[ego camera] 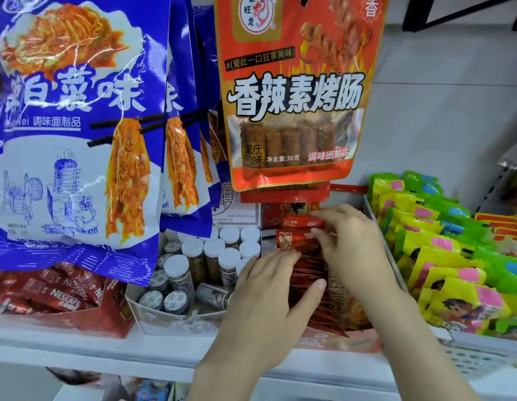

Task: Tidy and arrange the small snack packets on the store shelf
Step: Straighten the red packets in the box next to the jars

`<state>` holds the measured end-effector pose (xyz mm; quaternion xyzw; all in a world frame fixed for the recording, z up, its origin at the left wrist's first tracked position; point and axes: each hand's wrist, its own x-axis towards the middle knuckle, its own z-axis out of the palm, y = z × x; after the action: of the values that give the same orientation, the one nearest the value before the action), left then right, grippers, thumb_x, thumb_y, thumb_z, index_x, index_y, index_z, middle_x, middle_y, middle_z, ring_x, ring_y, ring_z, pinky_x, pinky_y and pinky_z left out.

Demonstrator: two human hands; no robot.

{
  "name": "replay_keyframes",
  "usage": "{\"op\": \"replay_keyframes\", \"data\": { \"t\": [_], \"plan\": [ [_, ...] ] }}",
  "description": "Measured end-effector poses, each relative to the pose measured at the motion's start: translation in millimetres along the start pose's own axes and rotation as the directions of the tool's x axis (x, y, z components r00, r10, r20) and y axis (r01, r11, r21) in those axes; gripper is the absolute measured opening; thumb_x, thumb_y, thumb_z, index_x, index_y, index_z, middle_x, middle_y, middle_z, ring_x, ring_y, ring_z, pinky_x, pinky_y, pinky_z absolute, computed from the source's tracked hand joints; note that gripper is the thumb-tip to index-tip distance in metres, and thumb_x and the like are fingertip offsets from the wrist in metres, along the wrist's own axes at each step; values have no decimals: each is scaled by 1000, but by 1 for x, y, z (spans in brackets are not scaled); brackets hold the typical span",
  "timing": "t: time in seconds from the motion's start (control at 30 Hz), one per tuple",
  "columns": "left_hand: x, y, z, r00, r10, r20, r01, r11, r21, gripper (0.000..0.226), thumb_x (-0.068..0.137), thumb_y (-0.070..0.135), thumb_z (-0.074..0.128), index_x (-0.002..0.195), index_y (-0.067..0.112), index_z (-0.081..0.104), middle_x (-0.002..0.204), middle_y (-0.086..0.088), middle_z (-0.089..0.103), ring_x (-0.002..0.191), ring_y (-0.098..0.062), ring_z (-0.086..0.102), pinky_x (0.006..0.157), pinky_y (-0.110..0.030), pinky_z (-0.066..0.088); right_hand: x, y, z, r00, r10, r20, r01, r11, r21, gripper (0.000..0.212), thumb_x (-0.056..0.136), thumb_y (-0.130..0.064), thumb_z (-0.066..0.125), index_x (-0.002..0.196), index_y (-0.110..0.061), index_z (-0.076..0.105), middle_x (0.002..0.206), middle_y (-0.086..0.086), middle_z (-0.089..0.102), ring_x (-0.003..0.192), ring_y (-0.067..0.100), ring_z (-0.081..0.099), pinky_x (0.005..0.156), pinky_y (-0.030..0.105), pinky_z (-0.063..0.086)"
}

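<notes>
At the far left of the shelf (78, 351), well left of the red display box (338, 341) that serves as the marker here, an open red carton (112, 319) holds loose Nescafe sachets (63, 296). Between that carton and the red box stands a pale cardboard tray (164, 319) of white-capped jars (190, 264), some upright and a few tipped on their sides at its front. The left hand (269, 302) lies flat over the front of the row of small red snack packets (309, 273) standing on edge inside the red box, fingers straight and pressing. The right hand (349, 250) reaches to the back of the same row, and its fingers look to be pinching the rear packets, though blur makes the grip hard to confirm. The risk from here, as I judge it, is that uneven squeezing buckles the row so packets pop up or spill over the box's low front lip; a sideways nudge from the left wrist could also topple more jars. Above the box hangs an orange pouch (295, 91), with blue bags (78, 111) to its left. Right of the box, a white basket (396, 270) holds yellow-green packets (442, 244) in overlapping rows.
</notes>
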<state>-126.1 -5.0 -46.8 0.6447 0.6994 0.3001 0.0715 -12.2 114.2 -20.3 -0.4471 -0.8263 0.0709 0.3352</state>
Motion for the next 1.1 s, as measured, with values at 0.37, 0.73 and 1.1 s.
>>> {"op": "replay_keyframes", "data": {
  "t": [0.37, 0.73, 1.1],
  "plan": [
    [-1, -1, -2, 999, -26, 23, 27, 999, -39, 59, 94, 67, 32, 145, 38, 34, 146, 23, 39, 131, 10, 19, 114, -18, 16, -1, -10, -10, 993, -12, -119, 20, 998, 62, 8, 89, -15, 69, 95, -17, 75, 97, 0, 68, 96, 21, 59, 86, 29, 43],
    [-2, 33, -14, 985, -146, 94, 166, 623, -764, 49, 76, 51, 69, 121, 36, 57, 113, 17, 71, 105, 0, 66, 84, -15, 51, -8, 2, -117, 985, 129, -111, -56, 862, 504, 17, 83, -21, 75, 80, -38, 74, 79, -14, 75, 76, 8, 72, 81, 40, 59],
    [-7, 58, -16, 987, -19, 159, 153, 408, -900, 22, 80, 31, 69, 98, 20, 74, 101, -11, 76, 96, -24, 73, 82, -24, 56, -15, 20, -130, 957, 292, -6, -214, 717, 664, 5, 80, -23, 78, 84, -26, 78, 76, 0, 76, 72, 13, 73, 77, 38, 61]
  ]
}}
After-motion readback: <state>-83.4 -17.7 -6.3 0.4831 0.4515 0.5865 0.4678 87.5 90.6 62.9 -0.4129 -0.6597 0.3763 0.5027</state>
